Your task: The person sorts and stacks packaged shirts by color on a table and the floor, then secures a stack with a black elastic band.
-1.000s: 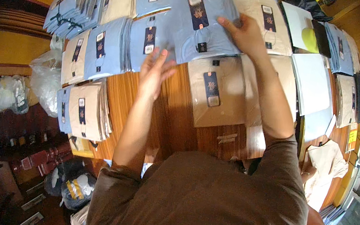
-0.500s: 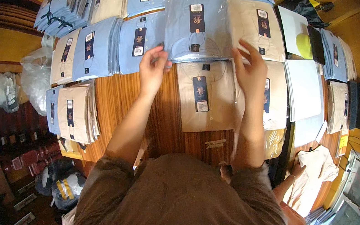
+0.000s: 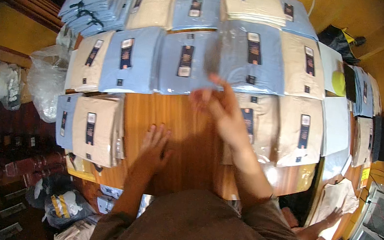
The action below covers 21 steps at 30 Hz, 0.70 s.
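Note:
My left hand (image 3: 154, 145) rests on the brown wooden table (image 3: 154, 110), fingers spread, holding nothing. My right hand (image 3: 225, 112) is over the table in front of a blue packed shirt (image 3: 239, 45); its fingers are smeared by motion, and I see nothing in them. Beneath the right wrist lies a beige packed shirt (image 3: 265, 130) with a dark tag, partly covered by the arm. Another beige packed shirt (image 3: 289, 126) sits right beside it. Left of the right hand's fingertips is a second blue packed shirt (image 3: 167, 67) in clear wrapping.
More folded shirts in rows fill the table's far side. A beige stack (image 3: 97, 131) stands at the left, a tied blue stack (image 3: 114, 6) behind. White sheets (image 3: 333, 127) lie at the right. Beyond, a co-worker's hand (image 3: 334, 217) touches a pale shirt (image 3: 325, 200). Plastic bags (image 3: 45, 80) hang left.
The view has shifted, so the packs appear farther right and lower. My left hand has come down from the blue packs onto the table; my right hand has moved left and nearer.

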Available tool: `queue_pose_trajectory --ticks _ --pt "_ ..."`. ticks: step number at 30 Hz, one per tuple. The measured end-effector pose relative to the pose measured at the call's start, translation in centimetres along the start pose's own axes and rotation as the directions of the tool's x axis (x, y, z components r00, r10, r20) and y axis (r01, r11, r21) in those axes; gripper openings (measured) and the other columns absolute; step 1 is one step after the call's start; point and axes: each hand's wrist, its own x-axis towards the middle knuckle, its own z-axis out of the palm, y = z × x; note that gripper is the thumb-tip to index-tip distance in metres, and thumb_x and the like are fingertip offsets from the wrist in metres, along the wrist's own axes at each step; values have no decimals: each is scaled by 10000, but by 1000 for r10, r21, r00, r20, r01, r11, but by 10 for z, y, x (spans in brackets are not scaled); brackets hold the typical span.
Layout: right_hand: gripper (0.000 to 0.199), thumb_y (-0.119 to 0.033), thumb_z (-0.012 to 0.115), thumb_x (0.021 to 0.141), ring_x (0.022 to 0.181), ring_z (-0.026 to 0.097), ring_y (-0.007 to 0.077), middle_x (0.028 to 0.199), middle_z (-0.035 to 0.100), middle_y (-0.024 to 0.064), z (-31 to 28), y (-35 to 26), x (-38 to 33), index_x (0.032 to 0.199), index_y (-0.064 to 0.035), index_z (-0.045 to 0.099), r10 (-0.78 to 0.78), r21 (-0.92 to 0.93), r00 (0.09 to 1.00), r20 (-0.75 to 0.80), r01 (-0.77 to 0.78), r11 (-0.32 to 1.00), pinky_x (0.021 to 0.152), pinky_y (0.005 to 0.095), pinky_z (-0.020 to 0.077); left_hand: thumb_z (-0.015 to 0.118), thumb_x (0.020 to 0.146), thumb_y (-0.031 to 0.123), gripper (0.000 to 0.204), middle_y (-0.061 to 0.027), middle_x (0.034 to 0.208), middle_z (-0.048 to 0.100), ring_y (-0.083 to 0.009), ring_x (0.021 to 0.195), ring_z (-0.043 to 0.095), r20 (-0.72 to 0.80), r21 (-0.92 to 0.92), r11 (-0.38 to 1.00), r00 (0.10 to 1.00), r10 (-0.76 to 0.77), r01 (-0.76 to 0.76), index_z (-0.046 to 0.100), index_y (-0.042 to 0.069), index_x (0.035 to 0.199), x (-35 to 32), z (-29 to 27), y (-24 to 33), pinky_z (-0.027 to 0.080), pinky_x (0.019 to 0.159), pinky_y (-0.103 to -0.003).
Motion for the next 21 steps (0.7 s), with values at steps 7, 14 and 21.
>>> queue_pose_trajectory --ticks 7,14,21 --pt "505 -148 576 1005 1132 635 392 1310 574 270 34 40 242 1431 68 414 133 285 940 -314 -41 958 969 486 532 636 949 413 650 -170 1625 357 -429 1508 285 -67 -34 998 997 46 -48 491 125 1512 -4 -9 1 274 1201 -592" --pt "311 -121 677 933 843 647 330 1098 558 212 -13 89 339 1115 75 519 96 137 717 -690 -1 991 727 418 628 572 983 414 609 -197 1599 398 -437 1510 284 -166 -214 972 984 57 -93 538 47 1468 -6 8 -12 255 1208 -593" --pt "197 -138 596 1019 702 685 212 955 668 166 -51 94 366 1034 58 589 144 277 916 -376 -37 960 560 252 628 558 986 415 681 -197 1649 304 -431 1531 237 -137 -259 951 981 137 -169 440 26 1533 -10 -7 -16 179 1239 -570"
